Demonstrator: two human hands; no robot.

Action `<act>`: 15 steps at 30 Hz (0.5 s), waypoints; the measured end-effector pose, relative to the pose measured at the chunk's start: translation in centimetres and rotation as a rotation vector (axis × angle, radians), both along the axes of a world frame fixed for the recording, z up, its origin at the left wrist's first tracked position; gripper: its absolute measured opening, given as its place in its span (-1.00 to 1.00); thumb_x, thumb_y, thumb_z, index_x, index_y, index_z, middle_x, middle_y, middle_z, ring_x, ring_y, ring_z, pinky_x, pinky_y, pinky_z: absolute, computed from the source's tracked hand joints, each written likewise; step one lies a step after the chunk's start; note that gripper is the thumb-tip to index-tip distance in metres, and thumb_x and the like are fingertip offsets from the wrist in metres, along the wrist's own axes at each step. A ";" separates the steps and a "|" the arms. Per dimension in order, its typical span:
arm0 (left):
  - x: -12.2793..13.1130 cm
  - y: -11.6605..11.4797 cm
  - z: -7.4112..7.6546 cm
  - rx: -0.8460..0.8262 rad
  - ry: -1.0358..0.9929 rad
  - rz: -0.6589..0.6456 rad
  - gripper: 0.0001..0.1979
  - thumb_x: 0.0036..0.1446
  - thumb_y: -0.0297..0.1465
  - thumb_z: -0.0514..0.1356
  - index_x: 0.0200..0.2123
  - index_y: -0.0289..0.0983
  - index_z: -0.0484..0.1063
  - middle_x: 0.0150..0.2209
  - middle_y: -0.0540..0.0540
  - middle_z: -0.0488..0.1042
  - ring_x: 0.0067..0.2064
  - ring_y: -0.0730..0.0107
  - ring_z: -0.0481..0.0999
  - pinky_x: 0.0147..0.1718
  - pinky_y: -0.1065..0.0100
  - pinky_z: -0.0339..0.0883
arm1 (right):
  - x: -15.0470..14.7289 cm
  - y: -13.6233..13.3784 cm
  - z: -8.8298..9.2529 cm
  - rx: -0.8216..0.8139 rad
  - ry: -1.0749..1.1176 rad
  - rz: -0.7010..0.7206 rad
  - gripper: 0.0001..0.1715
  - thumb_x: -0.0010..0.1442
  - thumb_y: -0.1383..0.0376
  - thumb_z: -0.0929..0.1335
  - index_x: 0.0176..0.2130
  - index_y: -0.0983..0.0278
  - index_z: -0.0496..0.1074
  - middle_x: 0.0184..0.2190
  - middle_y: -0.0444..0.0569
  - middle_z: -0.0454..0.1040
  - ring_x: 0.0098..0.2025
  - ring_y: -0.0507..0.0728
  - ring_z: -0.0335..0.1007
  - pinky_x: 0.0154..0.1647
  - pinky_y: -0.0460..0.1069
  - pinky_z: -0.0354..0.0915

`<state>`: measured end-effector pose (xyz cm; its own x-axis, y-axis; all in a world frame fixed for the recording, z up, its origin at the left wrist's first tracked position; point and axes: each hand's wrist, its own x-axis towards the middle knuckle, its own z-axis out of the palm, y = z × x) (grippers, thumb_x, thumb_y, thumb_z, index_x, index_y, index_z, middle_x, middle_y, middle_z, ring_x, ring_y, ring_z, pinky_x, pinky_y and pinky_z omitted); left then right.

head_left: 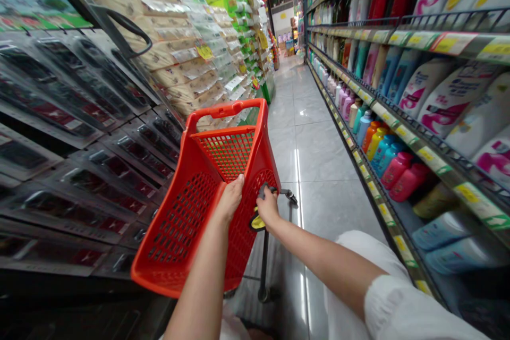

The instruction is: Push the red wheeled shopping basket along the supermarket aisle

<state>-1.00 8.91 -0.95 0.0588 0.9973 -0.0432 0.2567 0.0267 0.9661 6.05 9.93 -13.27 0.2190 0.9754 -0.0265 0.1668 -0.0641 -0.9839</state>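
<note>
A red plastic shopping cart (175,234) with perforated walls stands tilted in front of me. My left hand (232,197) is closed over its side rim, thumb on top and fingers mostly hidden behind the wall. Just outside that wall, my right hand (268,205) is closed around a dark grey part joined to the cart. A yellow and black disc (257,222), perhaps a wheel, shows below this hand. One dark leg with a caster (263,293) reaches the floor, and another dark piece (292,197) sticks out to the right. No goods show inside the basket.
On the right, a shelf unit (398,101) holds several rows of bottles. Hanging packages (119,154) line a rack close on the left, beyond which stacked tissue packs (191,58) rise. Between them runs a grey tiled aisle (319,154).
</note>
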 end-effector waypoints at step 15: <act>-1.2 0.4 -1.6 0.055 0.051 0.033 -0.23 -0.04 0.20 0.03 -0.22 -0.40 0.56 -0.31 -0.23 0.60 -0.03 0.03 0.48 -0.02 0.16 0.28 | 5.0 1.7 10.3 0.363 -0.508 0.109 -0.41 0.22 0.35 0.25 0.18 -0.11 0.26 -0.03 -0.01 0.21 -0.11 0.19 0.36 -0.14 0.02 0.31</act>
<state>-2.16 9.32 -2.58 0.0252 0.9996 0.0093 0.3056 -0.0166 0.9520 11.04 11.62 -2.96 0.0167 0.9202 0.3911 0.6055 0.3020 -0.7363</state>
